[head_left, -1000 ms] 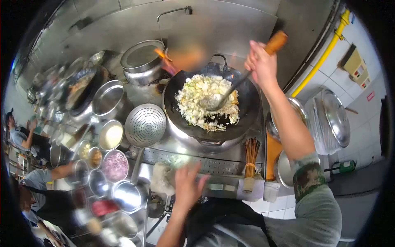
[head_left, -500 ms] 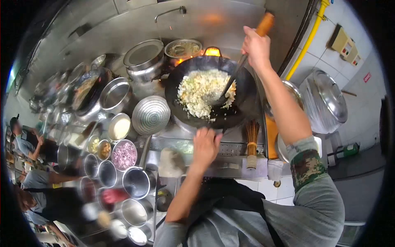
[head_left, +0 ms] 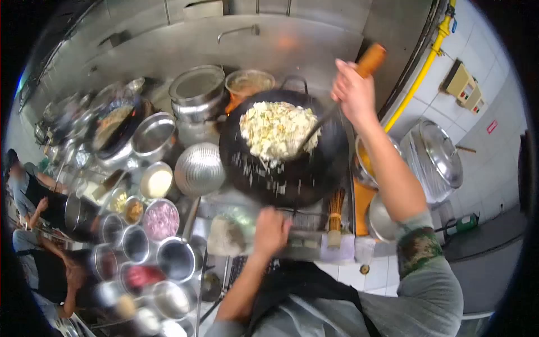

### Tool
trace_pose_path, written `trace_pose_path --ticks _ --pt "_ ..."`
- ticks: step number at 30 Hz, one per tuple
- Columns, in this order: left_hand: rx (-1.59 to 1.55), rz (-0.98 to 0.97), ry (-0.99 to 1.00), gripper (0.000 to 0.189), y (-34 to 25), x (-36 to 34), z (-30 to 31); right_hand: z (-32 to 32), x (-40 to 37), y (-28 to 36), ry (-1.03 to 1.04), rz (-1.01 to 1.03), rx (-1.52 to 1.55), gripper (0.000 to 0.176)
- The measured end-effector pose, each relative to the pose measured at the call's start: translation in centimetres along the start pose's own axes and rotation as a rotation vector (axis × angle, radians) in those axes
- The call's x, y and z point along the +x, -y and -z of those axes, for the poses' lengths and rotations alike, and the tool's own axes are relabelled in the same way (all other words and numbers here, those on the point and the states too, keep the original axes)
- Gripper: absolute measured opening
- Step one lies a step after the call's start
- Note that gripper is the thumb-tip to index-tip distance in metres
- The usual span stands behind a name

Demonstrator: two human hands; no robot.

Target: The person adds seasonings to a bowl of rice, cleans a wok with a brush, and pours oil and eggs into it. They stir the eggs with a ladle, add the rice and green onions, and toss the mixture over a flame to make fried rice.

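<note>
My right hand (head_left: 355, 92) is closed around the wooden handle (head_left: 370, 60) of a ladle (head_left: 319, 128), whose dark shaft slants down into the fried rice (head_left: 278, 128). The ladle's head is hidden in the rice, which is white with yellowish bits. Loose grains are scattered over the near side of the black wok (head_left: 331, 168), blurred by motion. At the wok's near edge my left hand (head_left: 272, 231) is closed, apparently on the wok's near handle, which the fingers mostly hide. The far loop handle (head_left: 294, 84) stands up from the rim.
Left of the wok are a perforated strainer (head_left: 199, 169), a lidded pot (head_left: 196, 90) and several metal bowls, one with chopped purple onion (head_left: 161, 220). A folded cloth (head_left: 225, 236) and a bamboo brush (head_left: 335, 219) lie in front. Two people (head_left: 42, 194) stand at far left.
The wok and my left hand have come nearer to me. Rice has bunched toward the far side while grains fly over the near side. Flame behind the wok shows less. The view has shifted slightly.
</note>
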State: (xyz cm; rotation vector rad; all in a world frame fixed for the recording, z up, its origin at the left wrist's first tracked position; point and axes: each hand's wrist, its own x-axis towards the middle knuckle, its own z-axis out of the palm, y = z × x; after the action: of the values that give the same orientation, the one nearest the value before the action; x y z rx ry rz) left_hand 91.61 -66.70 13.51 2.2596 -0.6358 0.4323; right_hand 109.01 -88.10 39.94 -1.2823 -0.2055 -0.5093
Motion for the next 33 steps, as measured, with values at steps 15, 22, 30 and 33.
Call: trace_pose_path --ticks 15,22,30,33 --pt "-0.029 0.063 -0.072 0.054 -2.1 7.4 4.3 3.9 6.1 -5.3 0.133 -0.107 0.128 0.037" --pt "0.416 0.557 -0.624 0.074 1.8 -4.3 14.9 2.8 9.6 -8.1 0.177 -0.178 0.173 0.04" --pt "0.924 1.01 -0.87 0.094 12.9 -24.4 20.8 -1.0 9.6 -8.7 0.332 -0.141 0.227 0.038" --pt "0.677 1.164 -0.925 0.096 13.8 -24.3 20.3 -2.4 13.2 -7.7 0.275 -0.252 0.152 0.039"
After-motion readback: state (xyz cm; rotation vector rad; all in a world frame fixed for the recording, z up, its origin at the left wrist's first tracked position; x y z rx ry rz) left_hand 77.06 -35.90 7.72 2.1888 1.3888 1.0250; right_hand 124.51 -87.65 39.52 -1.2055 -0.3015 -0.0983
